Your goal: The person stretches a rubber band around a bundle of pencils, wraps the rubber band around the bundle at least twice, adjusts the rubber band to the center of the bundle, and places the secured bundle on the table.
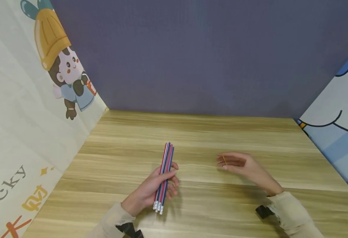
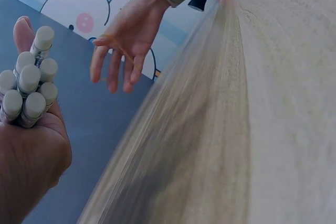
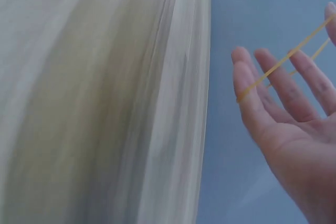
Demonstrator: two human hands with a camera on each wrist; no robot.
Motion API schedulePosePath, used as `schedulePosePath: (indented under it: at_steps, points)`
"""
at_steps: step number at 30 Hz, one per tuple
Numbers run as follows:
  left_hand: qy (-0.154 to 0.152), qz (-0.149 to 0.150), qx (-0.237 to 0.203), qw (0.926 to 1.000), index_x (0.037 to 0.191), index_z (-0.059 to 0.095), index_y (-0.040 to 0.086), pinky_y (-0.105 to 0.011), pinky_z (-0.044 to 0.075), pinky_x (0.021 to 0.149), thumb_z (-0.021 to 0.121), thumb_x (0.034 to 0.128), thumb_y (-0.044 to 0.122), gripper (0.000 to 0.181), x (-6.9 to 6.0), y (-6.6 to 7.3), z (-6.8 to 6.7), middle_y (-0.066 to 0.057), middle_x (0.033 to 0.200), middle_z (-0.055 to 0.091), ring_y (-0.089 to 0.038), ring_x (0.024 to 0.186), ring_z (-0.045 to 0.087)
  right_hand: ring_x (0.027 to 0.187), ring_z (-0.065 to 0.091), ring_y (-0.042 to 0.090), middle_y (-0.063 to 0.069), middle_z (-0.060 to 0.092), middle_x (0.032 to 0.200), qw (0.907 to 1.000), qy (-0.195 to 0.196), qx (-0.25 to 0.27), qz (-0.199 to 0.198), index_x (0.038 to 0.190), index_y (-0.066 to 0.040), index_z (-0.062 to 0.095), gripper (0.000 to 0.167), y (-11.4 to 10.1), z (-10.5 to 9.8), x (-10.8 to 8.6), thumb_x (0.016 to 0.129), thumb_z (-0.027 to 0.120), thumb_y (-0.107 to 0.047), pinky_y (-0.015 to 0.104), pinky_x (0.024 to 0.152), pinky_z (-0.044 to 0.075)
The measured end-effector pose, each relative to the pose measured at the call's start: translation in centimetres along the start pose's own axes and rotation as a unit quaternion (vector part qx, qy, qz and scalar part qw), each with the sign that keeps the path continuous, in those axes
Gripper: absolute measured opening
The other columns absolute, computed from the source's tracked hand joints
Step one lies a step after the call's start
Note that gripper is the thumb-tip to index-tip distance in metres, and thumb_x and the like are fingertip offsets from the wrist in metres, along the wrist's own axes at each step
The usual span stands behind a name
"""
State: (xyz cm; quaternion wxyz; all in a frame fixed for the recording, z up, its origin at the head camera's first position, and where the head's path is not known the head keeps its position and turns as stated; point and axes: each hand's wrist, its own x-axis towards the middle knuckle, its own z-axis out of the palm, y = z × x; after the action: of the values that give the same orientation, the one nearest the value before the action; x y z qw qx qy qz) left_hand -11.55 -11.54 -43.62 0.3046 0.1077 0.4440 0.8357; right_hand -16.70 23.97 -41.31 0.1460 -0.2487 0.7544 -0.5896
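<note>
My left hand [image 1: 147, 190] grips a bundle of pencils [image 1: 167, 158], with the thumb laid across them. The pencils are striped in red, blue and white. Their white eraser ends [image 2: 29, 80] point toward me, and the bundle is held above the table. To the right, apart from the bundle, my right hand [image 1: 242, 163] hovers with its fingers and thumb spread. A thin yellow rubber band [image 3: 278, 66] is looped round the thumb and fingers of that hand and stretched between them.
The wooden table [image 1: 203, 135] lies beneath both hands. A dark blue-grey panel [image 1: 191, 59] stands along its back edge. Cartoon-printed sheets rise at the left [image 1: 28, 109] and right [image 1: 337, 132]. Black wrist-worn devices sit by both cuffs.
</note>
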Motion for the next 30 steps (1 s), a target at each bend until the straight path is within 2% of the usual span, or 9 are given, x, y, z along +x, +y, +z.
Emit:
schedulePosePath:
  at_steps: [6, 11, 13, 20, 27, 30]
  points:
    - [0.000, -0.002, 0.005, 1.0000, 0.126, 0.044, 0.012, -0.022, 0.058, 0.050, 0.050, 0.1046, 0.018, 0.024, -0.1, 0.0, 0.2, -0.003, 0.084, 0.067, -0.014, 0.063, 0.069, 0.120, 0.061, 0.027, 0.020, 0.061, 0.133, 0.9990, -0.013, -0.042, 0.002, 0.137, -0.013, 0.058, 0.046, -1.2, 1.9, 1.9, 0.093, 0.071, -0.014, 0.033, 0.100, 0.054]
    - [-0.006, -0.005, 0.006, 1.0000, 0.126, 0.044, 0.012, -0.022, 0.058, 0.050, 0.051, 0.1045, 0.018, 0.024, -0.1, -0.1, 0.4, -0.003, 0.084, 0.068, -0.014, 0.063, 0.069, 0.120, 0.061, 0.020, 0.011, 0.064, 0.131, 0.9964, -0.025, -0.080, -0.016, 0.133, -0.022, 0.062, 0.043, -2.5, 3.4, 3.9, 0.092, 0.074, -0.020, 0.049, 0.105, 0.049]
    - [-0.012, -0.007, 0.004, 0.9999, 0.126, 0.044, 0.012, -0.022, 0.058, 0.050, 0.049, 0.1050, 0.017, 0.023, -0.1, -0.1, 0.4, -0.003, 0.084, 0.068, -0.014, 0.063, 0.069, 0.120, 0.061, 0.019, 0.008, 0.065, 0.130, 0.9962, -0.031, -0.078, -0.023, 0.132, -0.023, 0.062, 0.043, -3.0, 3.9, 4.8, 0.092, 0.074, -0.021, 0.053, 0.105, 0.048]
    - [-0.037, -0.029, 0.003, 0.9989, 0.126, 0.043, 0.014, -0.021, 0.058, 0.049, 0.045, 0.1067, 0.017, 0.019, -0.2, -0.2, 0.5, -0.003, 0.083, 0.068, -0.013, 0.061, 0.069, 0.108, 0.066, 0.024, 0.002, 0.069, 0.118, 0.9957, -0.039, -0.079, -0.028, 0.131, -0.022, 0.064, 0.044, -4.8, 6.0, 7.9, 0.089, 0.077, -0.026, 0.039, 0.092, 0.058]
    - [-0.074, -0.038, 0.001, 0.9965, 0.128, 0.041, 0.012, -0.023, 0.059, 0.049, 0.043, 0.1073, 0.017, 0.021, -0.2, -0.4, 0.6, -0.003, 0.084, 0.067, -0.013, 0.061, 0.069, 0.109, 0.066, 0.021, 0.003, 0.070, 0.120, 0.9927, -0.055, -0.090, -0.058, 0.129, -0.012, 0.065, 0.046, -5.6, 7.6, 10.4, 0.086, 0.080, -0.022, 0.055, 0.100, 0.051]
    - [-0.090, -0.032, 0.003, 0.9954, 0.127, 0.040, 0.012, -0.023, 0.059, 0.049, 0.042, 0.1076, 0.015, 0.020, -0.2, -0.6, 0.6, -0.003, 0.083, 0.068, -0.013, 0.061, 0.070, 0.109, 0.066, 0.018, -0.001, 0.069, 0.120, 0.9911, -0.072, -0.094, -0.062, 0.127, -0.013, 0.066, 0.046, -5.7, 8.1, 11.2, 0.086, 0.081, -0.025, 0.053, 0.102, 0.051]
